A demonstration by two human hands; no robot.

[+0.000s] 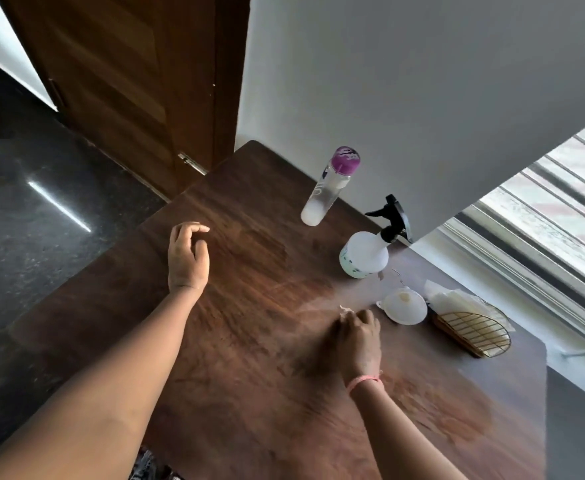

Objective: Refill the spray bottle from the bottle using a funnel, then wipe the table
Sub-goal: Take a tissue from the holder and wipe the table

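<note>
Peeking from right hand (359, 336): small tissue (345, 309).

White wall (422, 81), wooden door (128, 81), dark floor (24, 202).

On the bench (249, 323), the bottle (331, 187) stands farthest back, near the wall (422, 81). The spray bottle (365, 252) stands to its right and nearer, also close to the wall. The funnel (405, 304) lies nearer still, just right of the spray bottle. The napkin holder (471, 332) sits right of the funnel, near the bench's window-side edge. The right hand (358, 336) rests on the bench just left of the funnel; the left hand (187, 258) is over the bench's left part, well apart from it.
</note>
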